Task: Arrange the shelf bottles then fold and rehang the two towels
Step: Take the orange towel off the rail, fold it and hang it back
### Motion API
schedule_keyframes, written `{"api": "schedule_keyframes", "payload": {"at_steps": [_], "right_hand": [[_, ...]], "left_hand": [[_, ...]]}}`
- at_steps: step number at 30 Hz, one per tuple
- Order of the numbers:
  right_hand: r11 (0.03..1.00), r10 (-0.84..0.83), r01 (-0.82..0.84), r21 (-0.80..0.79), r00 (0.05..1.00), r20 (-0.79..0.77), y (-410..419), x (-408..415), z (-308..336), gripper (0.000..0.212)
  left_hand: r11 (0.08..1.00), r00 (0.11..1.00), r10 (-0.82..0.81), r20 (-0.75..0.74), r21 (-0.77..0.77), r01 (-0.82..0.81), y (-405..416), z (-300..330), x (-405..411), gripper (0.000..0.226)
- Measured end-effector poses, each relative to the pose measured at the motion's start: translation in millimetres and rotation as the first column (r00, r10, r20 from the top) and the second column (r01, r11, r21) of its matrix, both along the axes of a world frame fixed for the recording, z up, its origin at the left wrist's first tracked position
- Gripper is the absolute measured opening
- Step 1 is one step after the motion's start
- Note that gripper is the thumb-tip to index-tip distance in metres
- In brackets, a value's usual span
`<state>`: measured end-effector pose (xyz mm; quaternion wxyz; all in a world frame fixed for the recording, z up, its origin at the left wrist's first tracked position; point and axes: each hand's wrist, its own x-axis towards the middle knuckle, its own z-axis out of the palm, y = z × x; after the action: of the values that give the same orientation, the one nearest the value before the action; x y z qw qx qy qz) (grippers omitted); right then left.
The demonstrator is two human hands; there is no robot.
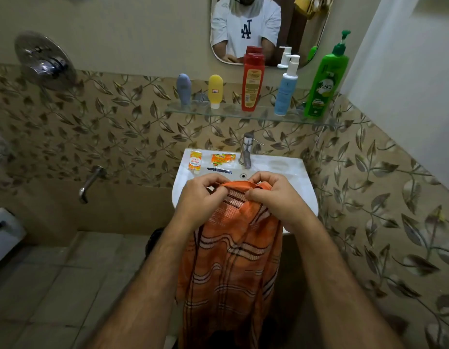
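Note:
An orange towel [233, 260] with white and brown stripes hangs down in front of the white sink [304, 187]. My left hand [200, 197] and my right hand [271, 195] both pinch its top edge, close together. On the glass shelf [233, 113] stand, left to right, a grey tube [183, 89], a yellow tube [215, 90], a red bottle [252, 83], a blue pump bottle [286, 89] and a green pump bottle [325, 81]. A yellow towel [307, 6] shows in the mirror, top right.
A chrome tap [246, 151] rises at the back of the sink. Two orange sachets [195, 161] and a dark strip lie on the sink's rim. A wall spout [89, 183] and a shower valve [44, 61] sit on the left wall. A mirror [246, 28] hangs above the shelf.

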<state>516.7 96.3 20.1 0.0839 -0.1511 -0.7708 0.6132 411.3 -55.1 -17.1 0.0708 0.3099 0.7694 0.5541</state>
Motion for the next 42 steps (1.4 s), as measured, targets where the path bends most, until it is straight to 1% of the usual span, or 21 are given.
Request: {"api": "schedule_keyframes", "payload": {"at_steps": [3,5,6,7,9,11,13,15,17,18,20,22,24,26,29,31,34,37,39,42], "right_hand": [[0.999,0.043,-0.043,0.032,0.999,-0.008,-11.6,-8.1,5.9,0.022],[0.997,0.068,-0.068,0.029,0.998,-0.007,-17.1,-12.4,9.9,0.025],[0.997,0.071,-0.071,0.034,0.997,-0.005,-19.3,-15.2,11.6,0.026],[0.997,0.064,-0.064,0.041,0.998,0.002,-21.0,-17.8,13.4,0.026],[0.997,0.007,-0.009,0.082,1.000,0.028,-22.7,-23.3,15.0,0.017],[0.971,-0.115,0.104,0.215,0.993,0.041,-20.4,-28.3,11.1,0.010],[0.913,-0.247,0.228,0.339,0.969,0.014,-15.7,-33.0,4.4,0.009],[0.887,-0.308,0.286,0.361,0.951,0.003,-13.3,-34.9,0.5,0.012],[0.889,-0.334,0.312,0.334,0.942,0.010,-14.5,-36.9,-1.5,0.013],[0.897,-0.348,0.332,0.291,0.937,0.002,-15.9,-38.4,-2.1,0.014],[0.906,-0.388,0.384,0.177,0.922,-0.015,-20.1,-41.2,-1.7,0.014],[0.875,-0.454,0.454,0.165,0.890,-0.040,-21.3,-44.9,-1.8,0.008],[0.829,-0.527,0.532,0.174,0.846,-0.079,-20.9,-46.6,-2.8,0.007],[0.799,-0.581,0.589,0.119,0.808,-0.096,-21.7,-47.9,-2.9,0.010],[0.777,-0.623,0.629,0.026,0.774,-0.110,-24.6,-48.4,-0.2,0.017],[0.762,-0.639,0.648,0.015,0.755,-0.146,-24.5,-48.3,3.5,0.017],[0.760,-0.637,0.650,0.014,0.749,-0.182,-26.2,-50.6,8.3,0.013],[0.746,-0.650,0.666,0.020,0.734,-0.197,-28.8,-52.6,8.5,0.015],[0.724,-0.666,0.687,0.062,0.720,-0.195,-28.3,-52.6,5.2,0.019],[0.713,-0.670,0.689,0.132,0.725,-0.161,-29.9,-52.9,-1.7,0.026]], "left_hand": [[0.972,0.974,0.200,-0.111,-0.102,-0.211,-4.4,-7.5,-15.4,0.005],[0.943,0.957,0.274,-0.098,-0.170,-0.287,-9.6,-14.4,-25.3,0.011],[0.934,0.956,0.289,-0.055,-0.202,-0.294,-13.1,-19.9,-31.1,0.014],[0.939,0.962,0.273,0.005,-0.217,-0.265,-17.0,-24.9,-35.6,0.016],[0.976,0.979,0.158,0.132,-0.174,-0.134,-24.4,-33.5,-42.9,0.020],[0.992,0.978,0.066,0.198,-0.123,-0.042,-29.4,-33.0,-47.0,0.021],[0.992,0.981,0.075,0.182,-0.116,-0.054,-31.9,-30.5,-55.1,0.022],[0.979,0.987,0.131,0.094,-0.168,-0.114,-33.0,-27.0,-64.4,0.022],[0.954,0.985,0.171,0.010,-0.250,-0.163,-34.8,-26.3,-72.2,0.022],[0.944,0.982,0.186,-0.013,-0.274,-0.182,-36.1,-27.4,-75.0,0.023],[0.941,0.978,0.210,0.000,-0.272,-0.202,-39.6,-33.9,-79.4,0.024],[0.946,0.972,0.232,0.035,-0.241,-0.217,-44.6,-41.3,-85.6,0.019],[0.938,0.968,0.249,0.030,-0.256,-0.233,-48.4,-47.2,-92.8,0.015],[0.916,0.962,0.271,0.002,-0.306,-0.258,-51.8,-52.4,-98.4,0.015],[0.882,0.944,0.331,-0.002,-0.356,-0.310,-59.9,-63.2,-102.2,0.019],[0.871,0.932,0.363,-0.004,-0.354,-0.341,-65.6,-68.1,-102.8,0.015],[0.878,0.926,0.378,0.013,-0.321,-0.355,-71.5,-68.8,-104.8,0.012],[0.903,0.921,0.372,0.114,-0.275,-0.331,-74.2,-72.0,-109.6,0.019],[0.937,0.927,0.319,0.199,-0.211,-0.277,-76.9,-72.4,-110.2,0.024],[0.980,0.928,0.200,0.314,-0.070,-0.188,-73.6,-61.6,-101.9,0.030]]}}
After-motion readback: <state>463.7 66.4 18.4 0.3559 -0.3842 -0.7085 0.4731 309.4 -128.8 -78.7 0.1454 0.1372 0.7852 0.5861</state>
